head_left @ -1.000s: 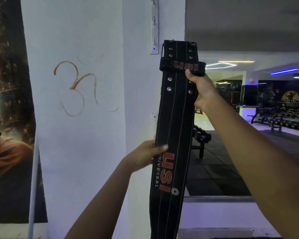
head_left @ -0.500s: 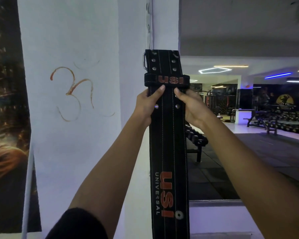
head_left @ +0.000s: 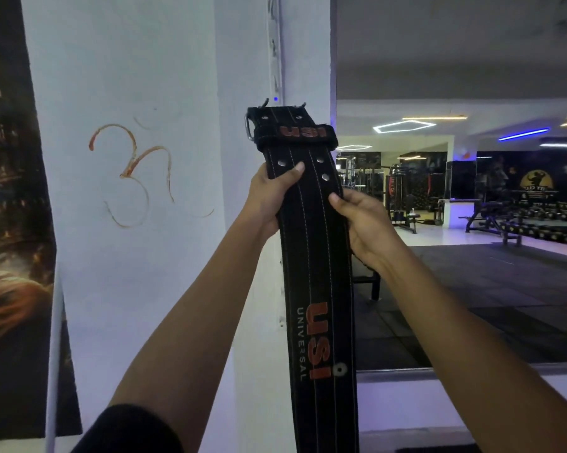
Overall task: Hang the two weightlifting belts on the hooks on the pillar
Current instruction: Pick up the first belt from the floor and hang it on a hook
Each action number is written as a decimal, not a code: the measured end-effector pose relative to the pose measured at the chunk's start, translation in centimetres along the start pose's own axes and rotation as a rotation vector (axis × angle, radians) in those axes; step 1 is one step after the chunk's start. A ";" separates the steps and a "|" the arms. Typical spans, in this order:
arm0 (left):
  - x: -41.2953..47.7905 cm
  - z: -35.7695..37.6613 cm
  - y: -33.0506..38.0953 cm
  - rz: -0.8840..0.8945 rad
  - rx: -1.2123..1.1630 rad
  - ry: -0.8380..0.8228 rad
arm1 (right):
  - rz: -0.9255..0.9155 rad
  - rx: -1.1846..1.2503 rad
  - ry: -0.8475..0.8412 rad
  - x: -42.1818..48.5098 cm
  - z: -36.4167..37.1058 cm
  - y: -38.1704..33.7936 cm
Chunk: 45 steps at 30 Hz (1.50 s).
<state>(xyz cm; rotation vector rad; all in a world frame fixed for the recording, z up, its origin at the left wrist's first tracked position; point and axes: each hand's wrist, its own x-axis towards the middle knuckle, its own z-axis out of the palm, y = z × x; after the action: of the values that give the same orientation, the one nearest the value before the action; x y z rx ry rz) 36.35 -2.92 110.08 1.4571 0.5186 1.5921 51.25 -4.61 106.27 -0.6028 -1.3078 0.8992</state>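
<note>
A black belt is held upright against the pillar by both hands.

The left hand (head_left: 269, 194) is closed on the left edge of the weightlifting belt (head_left: 315, 256), thumb laid across its face just under the rivets. The right hand (head_left: 364, 220) is pinched on the right edge slightly lower, thumb on the front. The belt's top end, with a metal buckle (head_left: 249, 127) and a "USI" loop, is raised to two dark hooks (head_left: 265, 103) on the white pillar (head_left: 249, 60); whether it is caught on them cannot be told. The rest hangs down.
</note>
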 end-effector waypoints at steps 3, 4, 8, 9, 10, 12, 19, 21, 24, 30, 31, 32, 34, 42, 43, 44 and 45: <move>0.4 -0.5 0.6 -0.005 -0.006 0.014 | 0.079 -0.010 -0.076 -1.4 -0.3 1.1; 0.5 -0.8 0.7 -0.004 0.001 0.016 | 0.136 -0.009 -0.112 -2.3 -0.8 2.2; 0.6 -1.3 0.7 -0.031 0.014 0.024 | 0.341 -0.137 -0.240 -5.4 -2.7 5.4; 0.6 -1.2 0.8 -0.037 0.006 0.020 | 0.341 -0.144 -0.236 -5.3 -2.9 5.2; 0.6 -1.0 1.0 -0.041 -0.006 0.016 | 0.320 -0.140 -0.227 -4.9 -2.9 4.8; 0.9 -0.8 1.4 -0.051 -0.027 0.010 | 0.261 -0.115 -0.197 -4.3 -2.7 3.9; 0.8 -1.5 0.2 -0.106 0.005 0.010 | 0.362 -0.213 -0.220 -8.3 -3.5 7.7; 0.7 -1.4 0.0 -0.127 0.006 0.016 | 0.356 -0.201 -0.193 -7.9 -3.5 7.3; 1.1 -1.2 0.3 -0.144 0.013 0.018 | 0.290 -0.084 -0.146 -6.2 -3.0 5.8; 1.2 -1.7 0.6 -0.109 0.041 0.004 | 0.281 -0.108 -0.175 -6.9 -2.9 6.6; 1.2 -1.8 0.5 -0.110 0.044 0.003 | 0.310 -0.131 -0.193 -7.4 -3.2 7.0; 1.1 -1.9 0.3 -0.113 0.041 0.002 | 0.341 -0.155 -0.213 -7.8 -3.6 7.4; 1.0 -2.1 0.0 -0.121 0.017 0.000 | 0.388 -0.183 -0.249 -8.0 -4.1 7.4; 0.7 -2.3 -0.4 -0.071 0.040 -0.093 | 0.193 0.048 -0.091 -0.7 -0.6 -0.4; 0.7 -2.4 -0.4 -0.057 0.044 -0.123 | 0.197 0.024 -0.066 0.4 0.2 -1.4; 0.6 -2.4 -0.4 -0.045 0.046 -0.156 | 0.213 -0.005 -0.039 1.4 0.9 -2.1; 0.7 -2.6 -0.4 -0.036 0.053 -0.183 | 0.226 -0.026 -0.030 2.3 1.6 -3.0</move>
<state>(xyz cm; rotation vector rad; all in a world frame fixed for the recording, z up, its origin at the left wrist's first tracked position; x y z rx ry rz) 34.06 -1.49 109.62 1.6069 0.4808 1.4096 50.33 -4.52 110.24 -0.7706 -1.2966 1.0803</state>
